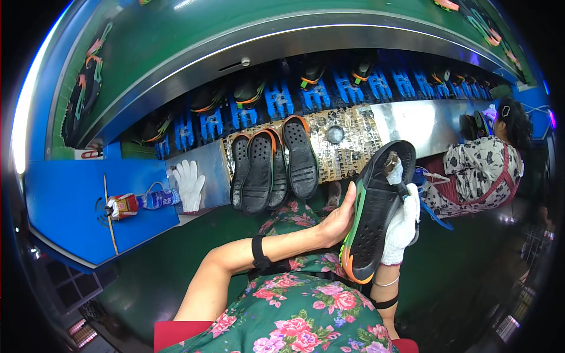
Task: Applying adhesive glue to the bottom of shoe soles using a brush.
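Note:
A black shoe sole [375, 217], dotted with small holes and edged in green and orange, is held upright and slightly tilted in front of me. My bare left hand [339, 219] grips its left edge, its fingers partly hidden behind the sole. My right hand [402, 228], in a white knitted glove, clasps the right edge. A whitish and brown patch [394, 169] shows at the sole's upper end; I cannot make out what it is. Several similar black soles [257, 170] with orange ends lean together on the metal ledge, beyond my left forearm.
Blue racks [279, 101] carrying shoe parts line the far side beneath a green-topped metal shelf [247, 60]. Cardboard [347, 126] covers part of the ledge. A white glove [189, 185] and a bottle [158, 199] lie left, by the blue table [65, 206]. Another person [479, 170] sits right.

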Available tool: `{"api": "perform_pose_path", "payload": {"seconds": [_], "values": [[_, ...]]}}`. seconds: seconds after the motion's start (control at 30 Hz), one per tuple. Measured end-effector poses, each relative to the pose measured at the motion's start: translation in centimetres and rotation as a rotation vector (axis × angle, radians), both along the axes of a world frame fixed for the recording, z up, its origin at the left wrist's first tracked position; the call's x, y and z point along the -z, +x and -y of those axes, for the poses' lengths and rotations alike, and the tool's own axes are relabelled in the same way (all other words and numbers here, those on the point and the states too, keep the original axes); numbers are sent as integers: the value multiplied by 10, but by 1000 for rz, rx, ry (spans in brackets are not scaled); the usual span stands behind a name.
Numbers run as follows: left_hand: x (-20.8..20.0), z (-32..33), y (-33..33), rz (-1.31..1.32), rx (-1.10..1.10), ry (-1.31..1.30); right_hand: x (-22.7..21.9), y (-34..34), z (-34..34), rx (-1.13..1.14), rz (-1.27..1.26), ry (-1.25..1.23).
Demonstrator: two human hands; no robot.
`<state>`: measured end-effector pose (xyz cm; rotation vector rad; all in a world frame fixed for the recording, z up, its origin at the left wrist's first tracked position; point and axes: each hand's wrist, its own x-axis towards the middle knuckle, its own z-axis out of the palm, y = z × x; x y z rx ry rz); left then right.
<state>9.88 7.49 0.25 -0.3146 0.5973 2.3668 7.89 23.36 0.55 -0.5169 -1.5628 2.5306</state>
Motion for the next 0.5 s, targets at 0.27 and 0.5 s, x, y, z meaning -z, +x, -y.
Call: {"api": "perform_pose_path", "payload": {"seconds": [0.27, 0.5], "values": [[22, 62, 2, -237, 31, -200, 0, -12, -10, -321, 75, -526], [100, 155, 46, -550, 102, -2239, 2, -20, -14, -176, 182, -522]]}}
